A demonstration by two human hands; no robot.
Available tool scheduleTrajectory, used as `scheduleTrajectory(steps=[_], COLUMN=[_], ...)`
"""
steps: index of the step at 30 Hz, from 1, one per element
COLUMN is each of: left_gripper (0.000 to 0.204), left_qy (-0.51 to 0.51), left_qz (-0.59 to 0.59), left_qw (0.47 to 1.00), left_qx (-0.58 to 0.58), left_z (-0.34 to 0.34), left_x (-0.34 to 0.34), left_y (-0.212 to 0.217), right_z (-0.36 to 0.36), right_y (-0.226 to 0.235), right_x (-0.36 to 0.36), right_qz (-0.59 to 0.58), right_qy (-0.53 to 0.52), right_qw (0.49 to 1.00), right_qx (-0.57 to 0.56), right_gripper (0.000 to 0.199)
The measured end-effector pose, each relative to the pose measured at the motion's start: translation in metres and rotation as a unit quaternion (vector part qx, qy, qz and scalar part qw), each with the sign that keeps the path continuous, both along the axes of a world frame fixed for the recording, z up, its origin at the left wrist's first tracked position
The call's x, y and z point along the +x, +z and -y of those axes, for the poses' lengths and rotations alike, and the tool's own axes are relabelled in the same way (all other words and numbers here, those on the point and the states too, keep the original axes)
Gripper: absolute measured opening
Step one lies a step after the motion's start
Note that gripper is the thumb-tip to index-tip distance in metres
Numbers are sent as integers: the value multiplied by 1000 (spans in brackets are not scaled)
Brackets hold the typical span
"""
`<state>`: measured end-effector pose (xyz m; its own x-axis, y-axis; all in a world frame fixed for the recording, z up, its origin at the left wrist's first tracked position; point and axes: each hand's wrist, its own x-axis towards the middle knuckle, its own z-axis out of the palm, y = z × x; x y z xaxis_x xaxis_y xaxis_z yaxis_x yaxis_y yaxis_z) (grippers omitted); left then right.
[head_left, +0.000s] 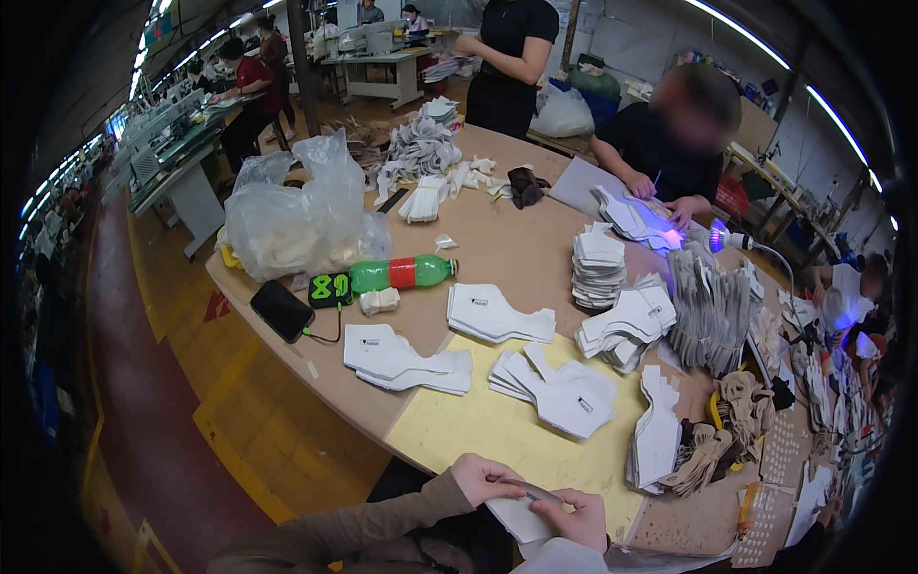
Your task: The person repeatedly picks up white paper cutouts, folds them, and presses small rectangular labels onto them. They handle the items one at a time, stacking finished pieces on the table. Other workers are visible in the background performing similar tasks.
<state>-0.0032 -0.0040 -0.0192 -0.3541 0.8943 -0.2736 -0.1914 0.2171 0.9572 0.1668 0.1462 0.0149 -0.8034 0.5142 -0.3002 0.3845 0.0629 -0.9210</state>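
Observation:
My left hand (483, 478) and my right hand (574, 517) meet at the near edge of the table, both pinching a thin grey strip (534, 494) over a white cut piece (516, 521). The white piece lies partly over the table edge beneath my fingers. Just beyond my hands lies a yellow sheet (497, 430) on the brown table (516, 249). On it sit small stacks of white shaped pieces (564, 392), with another stack (406, 362) to the left.
A green bottle (402, 274), a black phone (282, 310) and a clear plastic bag (301, 210) lie at the left. More white and grey stacks (708, 311) fill the right side. A person in black (669, 143) works across the table under a violet lamp (717, 235); another stands behind.

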Motion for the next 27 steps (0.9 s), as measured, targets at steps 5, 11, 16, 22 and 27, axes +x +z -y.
scheduleTrajectory(steps=[5,11,16,22,27], left_gripper=[27,25,28,27,25], left_qy=[-3,-31,-17,-3,-17], left_qz=[-4,3,-29,21,-19], left_qw=[1000,999,999,999,1000], left_qx=[24,37,3,35,-6], left_z=[1,0,-1,-5,-4], left_x=[2,-2,-2,-1,0], left_y=[-7,-4,-4,-5,-4], right_z=[-1,-6,-2,-7,-18], right_y=[0,-4,-16,-28,-45], right_x=[2,5,6,11,29], right_qz=[-8,12,-26,-19,34], right_qy=[14,39,-3,-54,-62], right_qw=[999,997,998,995,997], right_qx=[28,71,62,81,21], right_gripper=[20,23,20,18,18])
